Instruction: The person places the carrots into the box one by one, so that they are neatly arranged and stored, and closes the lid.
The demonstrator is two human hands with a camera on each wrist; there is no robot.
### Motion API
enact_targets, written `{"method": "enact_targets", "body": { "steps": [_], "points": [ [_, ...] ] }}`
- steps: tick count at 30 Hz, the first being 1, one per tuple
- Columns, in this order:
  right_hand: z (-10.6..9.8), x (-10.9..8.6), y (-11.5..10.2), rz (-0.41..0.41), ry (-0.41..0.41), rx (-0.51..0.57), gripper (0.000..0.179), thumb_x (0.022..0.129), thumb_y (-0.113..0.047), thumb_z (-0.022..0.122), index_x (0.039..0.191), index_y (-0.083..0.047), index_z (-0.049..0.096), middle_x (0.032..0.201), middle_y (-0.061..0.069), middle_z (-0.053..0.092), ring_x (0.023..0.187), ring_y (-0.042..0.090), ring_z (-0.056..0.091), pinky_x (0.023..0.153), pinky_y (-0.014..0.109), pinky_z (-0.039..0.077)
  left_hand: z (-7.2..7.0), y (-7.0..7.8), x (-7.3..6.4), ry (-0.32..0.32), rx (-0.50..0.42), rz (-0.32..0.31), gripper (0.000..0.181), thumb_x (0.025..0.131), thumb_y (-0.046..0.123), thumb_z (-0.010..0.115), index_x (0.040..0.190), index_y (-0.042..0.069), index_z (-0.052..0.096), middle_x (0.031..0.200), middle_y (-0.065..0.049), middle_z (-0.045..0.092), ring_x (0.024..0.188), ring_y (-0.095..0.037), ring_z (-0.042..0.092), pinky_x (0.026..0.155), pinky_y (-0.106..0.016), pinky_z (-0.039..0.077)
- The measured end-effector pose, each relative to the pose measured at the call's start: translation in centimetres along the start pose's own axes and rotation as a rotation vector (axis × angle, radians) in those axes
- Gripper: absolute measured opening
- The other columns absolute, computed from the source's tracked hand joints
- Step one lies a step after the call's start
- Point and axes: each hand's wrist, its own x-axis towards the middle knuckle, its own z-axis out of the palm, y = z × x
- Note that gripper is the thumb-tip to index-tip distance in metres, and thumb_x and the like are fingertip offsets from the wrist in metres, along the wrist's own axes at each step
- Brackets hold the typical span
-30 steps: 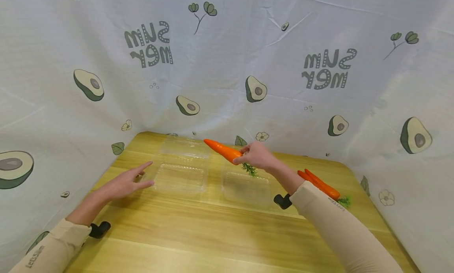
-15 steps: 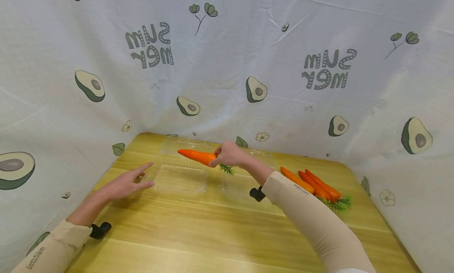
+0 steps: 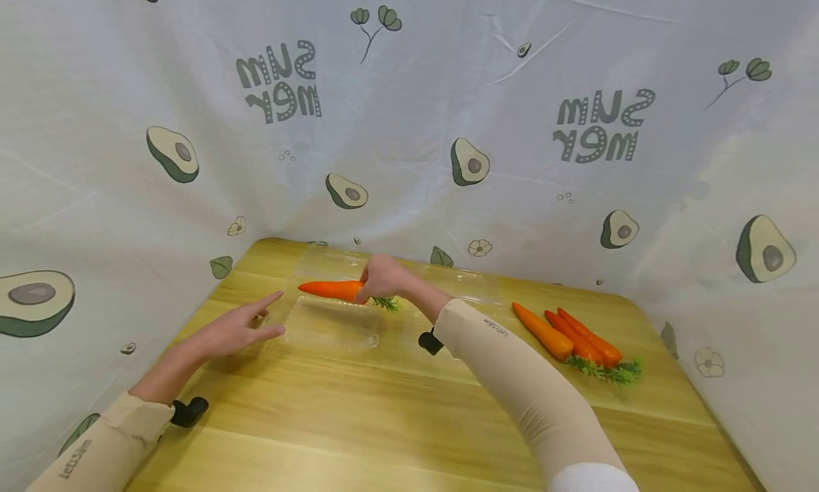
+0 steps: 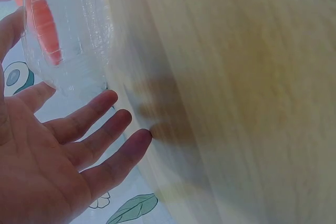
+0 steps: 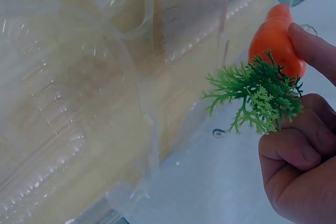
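Note:
My right hand (image 3: 382, 277) pinches a carrot (image 3: 329, 289) near its leafy end, its tip pointing left. The carrot is over the left clear plastic box (image 3: 331, 343), near the fold between base and raised lid. In the right wrist view, the carrot's green leaves (image 5: 257, 95) hang beside the curled fingers. My left hand (image 3: 237, 328) is held at the left side of that box with fingers spread and nothing in them. Through the clear wall in the left wrist view, the orange carrot (image 4: 44, 22) shows. I cannot tell whether the left fingertips touch the box.
A second clear plastic box (image 3: 416, 333) stands to the right, partly behind the right forearm. Further right lie three carrots (image 3: 544, 330) with green tops. A white curtain with avocado prints (image 3: 409, 122) surrounds the wooden table (image 3: 358, 428).
My right hand has carried the carrot leftward and down from above the right box to over the left box, and the carrot has turned nearly level. The left hand stays about where it was.

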Motion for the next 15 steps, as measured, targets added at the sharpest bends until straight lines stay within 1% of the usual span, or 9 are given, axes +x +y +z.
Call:
{"method": "enact_targets", "body": {
  "steps": [2,3,6,8,10,13,15],
  "points": [
    [0.3,0.5,-0.2,0.003,-0.016,-0.032,0.021,0.082,-0.026,0.084,0.074,-0.008,0.079,0.053,-0.005,0.037,0.051,0.01,0.024,0.053,0.024,0.029,0.0,0.1,0.0,-0.001,-0.001,0.001,0.08,0.101,0.045,0.057,0.162,0.01,0.019,0.15,-0.034,0.041,0.136,-0.051,0.043,0.099,-0.067,0.042],
    [0.4,0.8,-0.2,0.007,-0.022,-0.045,0.021,0.082,-0.027,0.084,0.071,-0.01,0.078,0.052,-0.006,0.037,0.05,0.009,0.024,0.052,0.023,0.029,0.0,0.1,0.0,-0.001,-0.002,0.001,0.08,0.101,0.045,0.057,0.162,0.01,0.019,0.15,-0.034,0.041,0.136,-0.051,0.043,0.099,-0.066,0.042],
    [0.9,1.4,-0.3,0.023,-0.05,-0.072,0.032,0.083,-0.026,0.083,0.058,-0.013,0.067,0.05,-0.006,0.027,0.05,0.01,0.017,0.05,0.025,0.023,-0.1,0.2,0.1,0.0,-0.003,0.003,0.08,0.102,0.045,0.057,0.162,0.009,0.019,0.151,-0.034,0.041,0.136,-0.051,0.043,0.1,-0.066,0.042],
    [1.3,1.8,-0.3,0.033,-0.053,-0.079,0.037,0.082,-0.025,0.083,0.055,-0.014,0.061,0.05,-0.006,0.023,0.049,0.009,0.015,0.049,0.026,0.021,0.0,0.3,0.1,0.0,-0.006,0.005,0.08,0.102,0.044,0.057,0.162,0.009,0.019,0.151,-0.034,0.041,0.136,-0.051,0.043,0.1,-0.066,0.042],
    [1.6,2.1,-0.3,0.042,-0.053,-0.097,0.039,0.081,-0.024,0.083,0.052,-0.015,0.059,0.05,-0.006,0.023,0.049,0.01,0.016,0.048,0.026,0.021,0.0,0.3,0.1,-0.001,-0.009,0.006,0.08,0.102,0.044,0.057,0.162,0.009,0.018,0.151,-0.033,0.04,0.136,-0.051,0.043,0.1,-0.066,0.042],
    [2.1,2.5,-0.4,0.047,-0.05,-0.146,0.035,0.079,-0.027,0.086,0.054,-0.015,0.065,0.048,-0.007,0.034,0.048,0.009,0.023,0.048,0.025,0.025,0.0,0.5,-0.1,-0.003,-0.01,0.003,0.08,0.102,0.044,0.057,0.162,0.009,0.018,0.151,-0.034,0.04,0.136,-0.051,0.043,0.1,-0.066,0.042],
    [2.3,2.7,-0.5,0.052,-0.056,-0.183,0.034,0.079,-0.028,0.085,0.055,-0.017,0.064,0.05,-0.007,0.04,0.049,0.009,0.026,0.048,0.025,0.027,0.0,0.5,-0.2,0.0,-0.008,-0.001,0.08,0.102,0.045,0.057,0.162,0.009,0.018,0.151,-0.034,0.041,0.135,-0.051,0.043,0.1,-0.066,0.042]
  ]
}}
